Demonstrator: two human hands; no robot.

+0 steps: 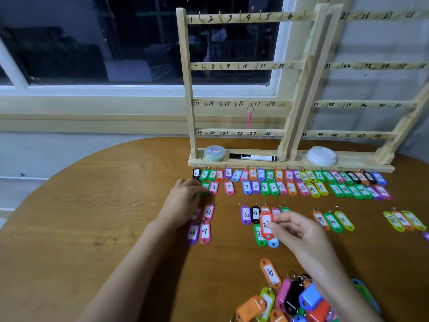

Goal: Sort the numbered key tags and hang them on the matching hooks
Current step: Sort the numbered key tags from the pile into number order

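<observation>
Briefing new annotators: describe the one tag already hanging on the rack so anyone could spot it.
Find the left wooden rack at the far edge of the table, then its third rail down, numbered 13 to 18. A pink tag dangles by its ring between the written 16 and 17. It is the only tag hanging on any hook.

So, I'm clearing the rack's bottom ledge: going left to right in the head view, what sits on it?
A small green tub → black-and-white marker → stack of white round lids.
</observation>
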